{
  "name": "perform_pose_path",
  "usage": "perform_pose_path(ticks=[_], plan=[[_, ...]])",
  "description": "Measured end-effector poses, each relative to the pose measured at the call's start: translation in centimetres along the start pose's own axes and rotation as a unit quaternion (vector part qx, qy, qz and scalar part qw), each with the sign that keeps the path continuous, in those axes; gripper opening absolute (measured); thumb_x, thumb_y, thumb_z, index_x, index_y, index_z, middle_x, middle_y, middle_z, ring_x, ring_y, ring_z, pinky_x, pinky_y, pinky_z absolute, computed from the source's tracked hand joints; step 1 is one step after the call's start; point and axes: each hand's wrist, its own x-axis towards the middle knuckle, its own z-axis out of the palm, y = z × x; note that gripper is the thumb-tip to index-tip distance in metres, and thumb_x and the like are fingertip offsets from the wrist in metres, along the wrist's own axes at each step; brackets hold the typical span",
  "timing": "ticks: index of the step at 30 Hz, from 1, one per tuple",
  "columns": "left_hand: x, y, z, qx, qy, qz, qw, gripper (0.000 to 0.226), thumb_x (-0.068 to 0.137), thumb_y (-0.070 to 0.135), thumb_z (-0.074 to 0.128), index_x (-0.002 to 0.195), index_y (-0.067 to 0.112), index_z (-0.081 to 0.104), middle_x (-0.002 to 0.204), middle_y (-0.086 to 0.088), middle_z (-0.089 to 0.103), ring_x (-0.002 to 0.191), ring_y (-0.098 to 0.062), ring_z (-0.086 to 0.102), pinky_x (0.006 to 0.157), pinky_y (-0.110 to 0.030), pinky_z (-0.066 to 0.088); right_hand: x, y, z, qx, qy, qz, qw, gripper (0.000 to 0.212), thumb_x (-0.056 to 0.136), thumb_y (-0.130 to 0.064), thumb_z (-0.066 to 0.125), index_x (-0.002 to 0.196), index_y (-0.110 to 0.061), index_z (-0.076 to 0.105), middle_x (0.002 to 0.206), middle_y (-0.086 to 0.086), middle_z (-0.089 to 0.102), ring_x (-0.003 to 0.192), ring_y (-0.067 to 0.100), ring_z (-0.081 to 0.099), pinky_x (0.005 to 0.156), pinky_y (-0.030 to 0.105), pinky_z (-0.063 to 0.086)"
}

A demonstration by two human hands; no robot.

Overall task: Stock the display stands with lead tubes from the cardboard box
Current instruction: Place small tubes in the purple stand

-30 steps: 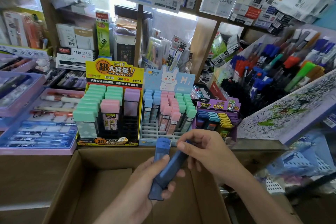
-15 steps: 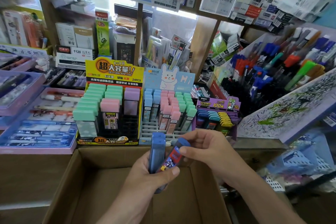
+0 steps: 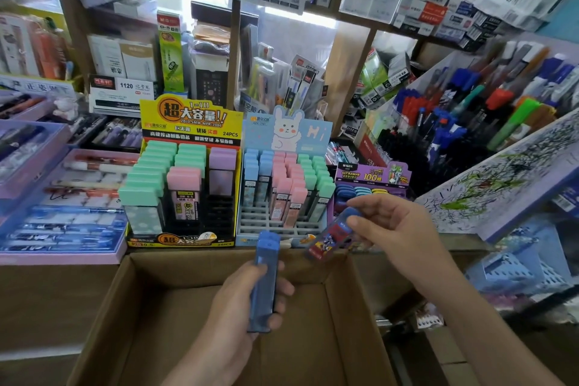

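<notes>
Gripping a plain blue rectangular plastic lead tube [image 3: 265, 260] upright over the brown cardboard box [image 3: 131, 307], the left hand [image 3: 241, 307] curls its fingers [image 3: 282, 289] round the lower half. The right hand [image 3: 401, 229] pinches a picture-labelled blue tube [image 3: 329, 238] near the purple card display stand [image 3: 369, 177]. Both seem light, rigid, slick; hold the flat sides.

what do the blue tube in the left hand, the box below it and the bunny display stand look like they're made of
Blue tube: probably hard plastic, smooth with a faint sheen and a moulded cap edge.
Box: matte brown cardboard, with creased fold lines along its walls.
Bunny stand: the pale blue slotted grid looks like moulded plastic. Its printed header seems to be flat, die-cut card.
</notes>
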Motion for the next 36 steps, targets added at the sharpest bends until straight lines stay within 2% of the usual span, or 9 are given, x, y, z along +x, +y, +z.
perform_pose_path(ticks=[10,13,17,20,27,30,32,34,36], plan=[[0.1,0.2,0.2,0.017,0.000,0.012,1.000,0.028,0.105,0.017,0.045,0.118,-0.003,0.060,0.078,-0.022,0.067,0.056,-0.025,0.055,0.040,-0.026,0.044,2.7,-0.1,-3.3,-0.173,0.089,-0.085,0.977,0.017,0.088,-0.005,0.077,0.097,-0.019,0.076,0.076,-0.006,0.076,0.071,0.011,0.071,0.067,0.025,0.061],[0.1,0.2,0.2,0.021,0.003,0.017,1.000,0.027,0.104,0.016,0.046,0.118,-0.002,0.061,0.079,-0.023,0.067,0.057,-0.026,0.055,0.041,-0.027,0.043,3.6,0.1,-3.1,-0.211,0.082,-0.097,0.969,0.016,0.089,-0.006,0.077,0.099,-0.019,0.076,0.080,-0.006,0.075,0.072,0.009,0.071,0.069,0.025,0.061],[0.1,0.1,0.2,0.022,0.009,0.023,0.999,0.026,0.104,0.016,0.048,0.117,-0.001,0.062,0.080,-0.023,0.068,0.057,-0.026,0.056,0.041,-0.027,0.043,4.7,0.4,-2.7,-0.251,0.065,-0.104,0.960,0.014,0.090,-0.009,0.076,0.102,-0.016,0.078,0.082,-0.002,0.075,0.075,0.015,0.071,0.073,0.035,0.063],[0.1,0.2,0.1,0.021,0.014,0.026,0.999,0.025,0.104,0.015,0.048,0.116,-0.001,0.062,0.079,-0.023,0.068,0.057,-0.026,0.056,0.041,-0.026,0.043,5.3,0.2,-2.7,-0.261,0.062,-0.114,0.957,0.016,0.089,-0.007,0.077,0.102,-0.016,0.079,0.083,-0.006,0.075,0.076,0.011,0.071,0.076,0.035,0.063],[0.2,0.1,0.0,0.026,0.010,0.028,0.999,0.024,0.103,0.015,0.050,0.116,0.003,0.065,0.080,-0.022,0.069,0.060,-0.026,0.057,0.045,-0.028,0.043,6.1,-0.2,-2.2,-0.283,0.034,-0.133,0.949,0.019,0.089,-0.007,0.078,0.102,-0.022,0.079,0.086,-0.011,0.072,0.077,0.007,0.068,0.074,0.022,0.059],[0.2,0.1,0.0,0.026,0.007,0.026,0.999,0.024,0.103,0.016,0.050,0.118,0.004,0.064,0.082,-0.022,0.070,0.060,-0.026,0.058,0.045,-0.029,0.044,6.4,0.1,-1.8,-0.299,0.033,-0.136,0.944,0.019,0.088,-0.005,0.078,0.099,-0.021,0.078,0.082,-0.016,0.068,0.078,-0.001,0.064,0.069,0.009,0.052],[0.2,0.1,0.0,0.027,0.006,0.027,0.999,0.024,0.103,0.016,0.050,0.118,0.003,0.064,0.081,-0.022,0.069,0.061,-0.026,0.057,0.044,-0.029,0.044,6.6,0.4,-1.7,-0.333,0.029,-0.144,0.931,0.016,0.086,-0.006,0.080,0.096,-0.018,0.078,0.082,-0.016,0.064,0.078,-0.003,0.060,0.067,0.006,0.047],[0.2,0.1,0.0,0.028,0.006,0.028,0.999,0.024,0.103,0.015,0.049,0.118,0.003,0.064,0.081,-0.022,0.069,0.061,-0.026,0.057,0.044,-0.028,0.044,6.7,0.9,-1.6,-0.379,0.017,-0.157,0.912,0.014,0.085,-0.008,0.081,0.097,-0.014,0.080,0.088,-0.010,0.062,0.074,0.001,0.056,0.070,0.011,0.045],[0.1,0.1,0.0,0.029,0.006,0.027,0.999,0.024,0.103,0.015,0.050,0.118,0.003,0.064,0.081,-0.022,0.069,0.061,-0.026,0.057,0.045,-0.028,0.044,6.7,1.3,-1.4,-0.404,0.012,-0.160,0.901,0.013,0.085,-0.010,0.082,0.098,-0.012,0.080,0.091,-0.005,0.062,0.077,0.005,0.053,0.077,0.026,0.052]])
